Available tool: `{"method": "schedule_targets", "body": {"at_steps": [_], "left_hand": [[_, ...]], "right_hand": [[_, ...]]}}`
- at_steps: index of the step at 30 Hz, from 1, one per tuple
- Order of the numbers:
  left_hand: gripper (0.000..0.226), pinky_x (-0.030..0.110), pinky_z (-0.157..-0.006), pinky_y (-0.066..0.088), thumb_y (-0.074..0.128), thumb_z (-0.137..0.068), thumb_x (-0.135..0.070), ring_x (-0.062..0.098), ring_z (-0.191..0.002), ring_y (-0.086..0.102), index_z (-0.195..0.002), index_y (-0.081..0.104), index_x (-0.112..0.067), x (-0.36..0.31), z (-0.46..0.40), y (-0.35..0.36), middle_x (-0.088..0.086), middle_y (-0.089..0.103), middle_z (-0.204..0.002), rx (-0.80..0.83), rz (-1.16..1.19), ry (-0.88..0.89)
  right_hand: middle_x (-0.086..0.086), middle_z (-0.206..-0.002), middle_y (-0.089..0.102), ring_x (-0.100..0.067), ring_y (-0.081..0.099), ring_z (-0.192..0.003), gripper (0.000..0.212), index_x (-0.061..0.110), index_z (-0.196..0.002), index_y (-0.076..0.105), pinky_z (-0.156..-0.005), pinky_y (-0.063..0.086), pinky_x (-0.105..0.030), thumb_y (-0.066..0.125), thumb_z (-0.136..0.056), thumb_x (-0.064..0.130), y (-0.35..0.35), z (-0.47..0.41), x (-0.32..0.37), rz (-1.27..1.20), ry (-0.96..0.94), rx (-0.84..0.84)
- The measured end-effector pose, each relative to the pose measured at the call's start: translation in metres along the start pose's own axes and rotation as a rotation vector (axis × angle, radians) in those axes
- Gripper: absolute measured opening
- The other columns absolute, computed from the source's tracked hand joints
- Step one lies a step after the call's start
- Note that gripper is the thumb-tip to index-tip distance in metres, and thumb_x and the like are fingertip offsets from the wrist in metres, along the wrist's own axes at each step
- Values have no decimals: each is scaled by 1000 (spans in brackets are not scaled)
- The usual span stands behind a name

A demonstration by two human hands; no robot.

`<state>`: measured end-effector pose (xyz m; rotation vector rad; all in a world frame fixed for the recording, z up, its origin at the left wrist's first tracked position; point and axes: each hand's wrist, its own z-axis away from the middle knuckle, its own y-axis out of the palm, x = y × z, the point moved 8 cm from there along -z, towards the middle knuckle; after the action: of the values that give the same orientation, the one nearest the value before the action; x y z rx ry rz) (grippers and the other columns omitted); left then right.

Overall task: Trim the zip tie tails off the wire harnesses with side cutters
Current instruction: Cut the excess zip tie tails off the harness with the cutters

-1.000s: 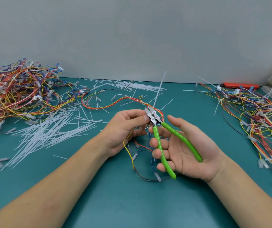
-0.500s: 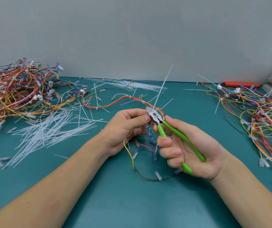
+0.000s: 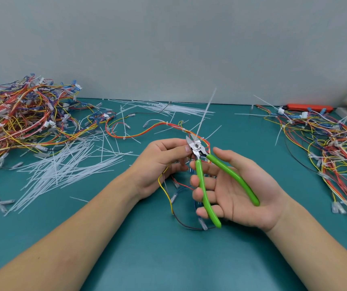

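My left hand (image 3: 160, 162) pinches a red, orange and yellow wire harness (image 3: 147, 129) just left of the cutter jaws. My right hand (image 3: 237, 192) holds the green-handled side cutters (image 3: 203, 185). Its fingers curl round one handle while the other handle lies across the palm, so the handles are spread. The steel jaws are open around the base of a white zip tie tail (image 3: 207, 112). That tail stands up and leans to the right. Loose harness ends hang down onto the teal table (image 3: 126, 248) below my hands.
A big tangle of harnesses (image 3: 21, 114) fills the far left. Another harness pile (image 3: 336, 148) with uncut tails spreads at the right. Several cut white tails (image 3: 63, 169) lie scattered left of centre. An orange tool (image 3: 307, 108) lies by the grey wall.
The cutter handles were spread, then squeezed together half a second ago, and are spread again now with my right fingers relaxed. The zip tie tail has tilted further to the right.
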<state>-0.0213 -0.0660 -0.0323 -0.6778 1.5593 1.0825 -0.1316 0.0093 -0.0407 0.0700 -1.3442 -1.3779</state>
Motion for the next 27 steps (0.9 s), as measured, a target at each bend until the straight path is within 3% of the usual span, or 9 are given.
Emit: {"method": "schedule_targets", "body": {"at_steps": [4,7,14,22,24,27], "left_hand": [[18,22,-71,52,69,-86,-20,12,-74,55,-100,78,-12,0,0,0,2,71,-86,-1,-4,-3],[20,21,-69,52,69,-86,-19,11,-75,56,-102,77,-9,0,-1,-1,5,71,-89,-9,2,-7],[22,21,-70,53,70,-85,-18,12,-76,57,-103,77,-8,1,-1,-1,6,71,-90,-1,8,-5],[19,22,-70,53,71,-85,-20,13,-77,57,-99,80,-13,1,0,-1,5,73,-93,-6,14,-8],[18,22,-71,54,70,-85,-20,15,-79,56,-99,80,-14,1,0,-1,6,72,-94,-8,17,-9],[17,22,-70,54,69,-86,-19,15,-77,55,-98,80,-14,1,0,0,6,71,-93,6,20,-6]], "right_hand": [[-6,-89,65,-21,65,-68,40,15,-109,71,-62,58,-38,57,-96,50,-1,-1,0,-9,-1,-23],[1,-75,50,-12,46,-51,36,16,-102,72,-44,44,-24,59,-98,49,-4,-1,2,-20,-25,-67],[1,-71,46,-10,42,-48,34,17,-104,67,-40,39,-22,57,-100,49,-3,1,5,26,-56,-97],[1,-73,51,-12,46,-50,35,18,-101,71,-45,43,-24,60,-98,50,-2,-2,0,5,-40,-88],[-3,-80,61,-16,59,-58,36,16,-105,70,-52,53,-31,60,-97,50,0,-2,-1,2,-36,-69],[-13,-100,71,-29,73,-85,41,14,-110,70,-75,62,-49,59,-97,51,-1,-2,-1,14,-25,-57]]}}
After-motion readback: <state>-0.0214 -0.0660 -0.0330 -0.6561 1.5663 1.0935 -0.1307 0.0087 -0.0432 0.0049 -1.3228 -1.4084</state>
